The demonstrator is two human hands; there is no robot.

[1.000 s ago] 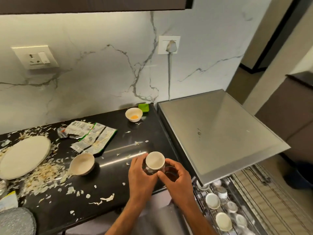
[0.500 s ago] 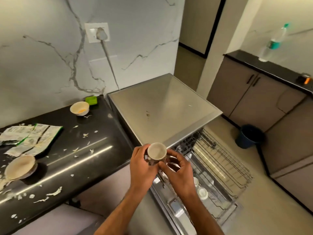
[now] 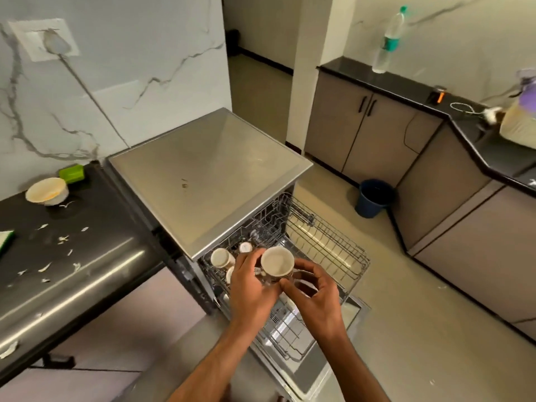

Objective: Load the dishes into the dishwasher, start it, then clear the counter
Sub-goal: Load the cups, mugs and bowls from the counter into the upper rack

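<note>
Two hands hold a cup [image 3: 277, 262] above the pulled-out dishwasher rack [image 3: 327, 242].

The left hand [image 3: 252, 288] wraps its side; the right hand [image 3: 316, 297] curls its fingers at the base. Other cups [image 3: 222, 258] sit upside down in the rack. A bowl [image 3: 46, 191] rests on the counter [image 3: 87, 256].

The glossy black stone surface [image 3: 95, 256] carries a cream round bowl [image 3: 46, 190] beside a green plastic block [image 3: 72, 173] at its back edge; pale torn scraps [image 3: 62, 238] lie scattered across its middle.
</note>
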